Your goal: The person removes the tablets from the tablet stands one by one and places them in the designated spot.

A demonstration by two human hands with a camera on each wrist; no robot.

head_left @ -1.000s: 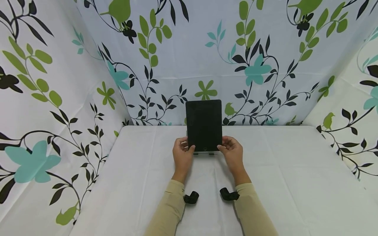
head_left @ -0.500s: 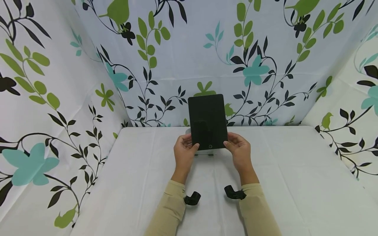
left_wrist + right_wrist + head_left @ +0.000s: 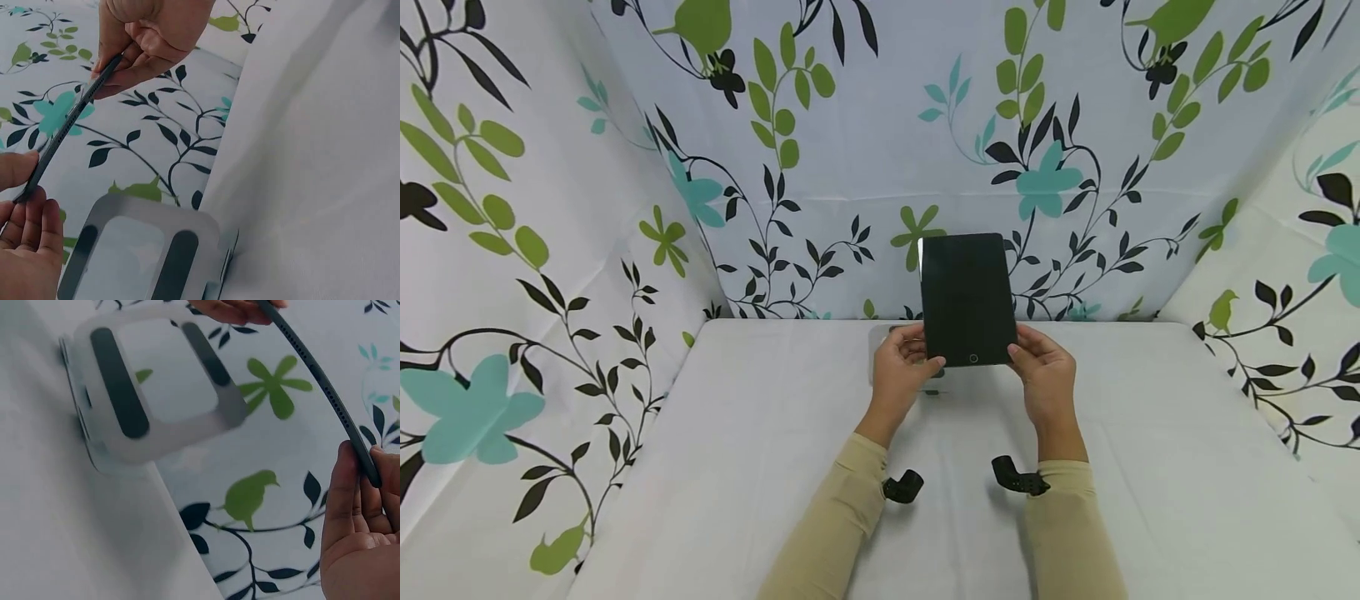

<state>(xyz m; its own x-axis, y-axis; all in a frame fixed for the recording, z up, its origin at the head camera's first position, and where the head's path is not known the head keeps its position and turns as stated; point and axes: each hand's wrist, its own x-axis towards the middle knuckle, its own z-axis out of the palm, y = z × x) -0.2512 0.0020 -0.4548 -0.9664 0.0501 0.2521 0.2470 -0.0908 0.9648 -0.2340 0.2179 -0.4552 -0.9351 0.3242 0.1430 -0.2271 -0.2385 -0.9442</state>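
A black tablet (image 3: 968, 300) is held up above the table in the head view, its dark screen facing me and its round button at the bottom. My left hand (image 3: 901, 371) pinches its lower left corner, thumb in front and fingers behind. At the lower right corner my right hand (image 3: 1047, 375) grips it the same way. Both wrist views show the tablet's thin edge between thumb and fingers. Behind it stands a grey stand (image 3: 128, 212) with a framed opening and dark pads (image 3: 119, 381); in the head view the tablet and left hand hide most of it.
The stand rests on a white-covered table (image 3: 775, 450), near its back edge. Patterned cloth (image 3: 850, 108) with leaves, birds and flowers hangs behind and at both sides. A small black device (image 3: 904, 486) sits at the left wrist and another (image 3: 1017, 477) at the right.
Both hands have lifted the tablet up and to the right, away from the stand, which now shows more at the left. The tablet has tilted slightly.
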